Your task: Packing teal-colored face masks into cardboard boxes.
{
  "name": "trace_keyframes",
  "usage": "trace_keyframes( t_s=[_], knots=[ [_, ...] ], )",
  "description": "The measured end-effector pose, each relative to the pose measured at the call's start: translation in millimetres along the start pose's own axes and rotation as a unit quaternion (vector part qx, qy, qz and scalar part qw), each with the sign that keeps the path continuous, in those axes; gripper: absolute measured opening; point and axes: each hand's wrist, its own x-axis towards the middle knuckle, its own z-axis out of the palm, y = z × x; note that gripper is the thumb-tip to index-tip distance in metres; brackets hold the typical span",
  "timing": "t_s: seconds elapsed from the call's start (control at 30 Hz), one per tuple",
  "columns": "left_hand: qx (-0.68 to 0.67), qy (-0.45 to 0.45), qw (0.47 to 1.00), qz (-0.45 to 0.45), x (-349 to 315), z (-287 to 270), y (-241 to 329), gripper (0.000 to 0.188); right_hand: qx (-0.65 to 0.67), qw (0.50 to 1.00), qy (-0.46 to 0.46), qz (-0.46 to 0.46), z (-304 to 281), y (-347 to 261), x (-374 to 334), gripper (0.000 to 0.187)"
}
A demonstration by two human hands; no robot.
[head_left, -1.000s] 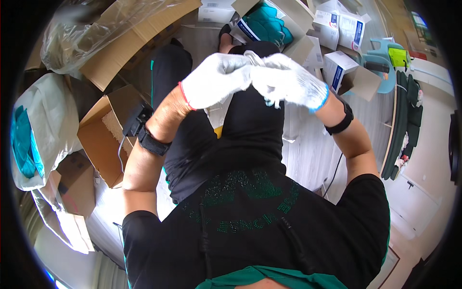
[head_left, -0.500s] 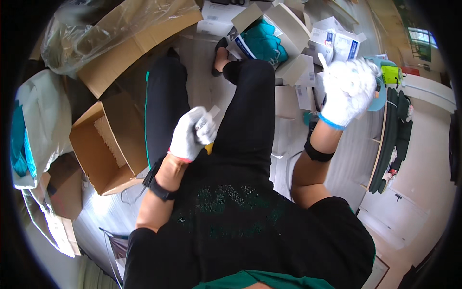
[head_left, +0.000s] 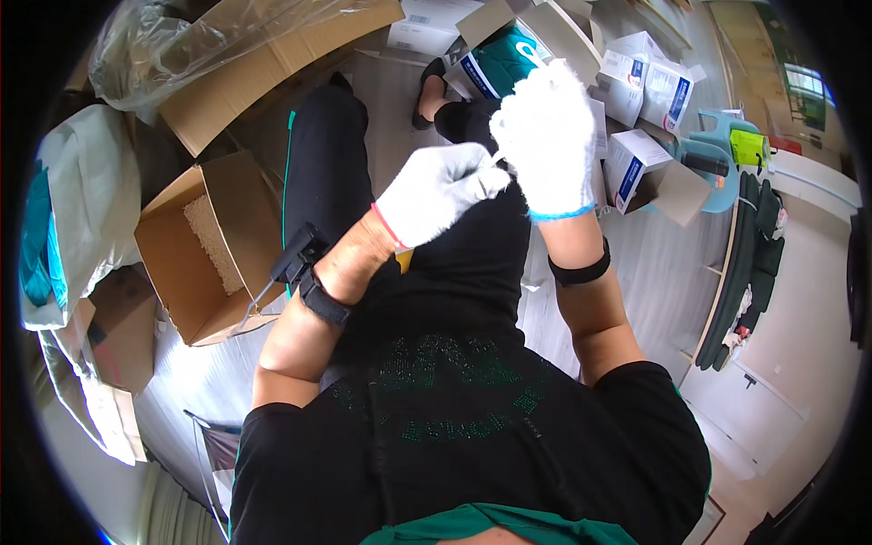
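Observation:
My left hand (head_left: pixel 439 193), in a white glove with a red cuff, is closed with its fingertips against my right hand (head_left: pixel 547 145), in a white glove with a blue cuff. A thin white looped strip (head_left: pixel 529 52) sticks out above the closed right fingers. A small white bit shows between the hands, and what the left fingers pinch there is hidden. Both hands are raised over my black trousers (head_left: pixel 454 263). Just beyond the right hand, an open carton (head_left: pixel 568 36) holds teal folded packs (head_left: pixel 501 62).
An open brown box (head_left: pixel 177 268) stands left of my legs, below a long cardboard flap (head_left: pixel 272 68) with clear plastic (head_left: pixel 136 54). White and blue cartons (head_left: pixel 668 95) and an opened one (head_left: pixel 634 163) lie at right, beside a light-blue plastic stool (head_left: pixel 722 195).
My right hand has moved left with the white strip, and my left hand has come up to meet it. An opened carton at right has come into view from behind the right hand.

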Motion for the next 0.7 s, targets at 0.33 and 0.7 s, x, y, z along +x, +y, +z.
trace_keyframes(
  t_s=[0.33,0.7],
  knots=[
    [0.105,0.008,0.989,0.101,-85,1,-14,0.019,-0.558,0.725,-0.389,0.105,15,3,-56,0.012],
    [0.012,-0.041,0.999,-0.007,-154,-10,19,0.023,-0.619,0.487,-0.609,-0.089,76,-20,-53,0.022]
  ],
)
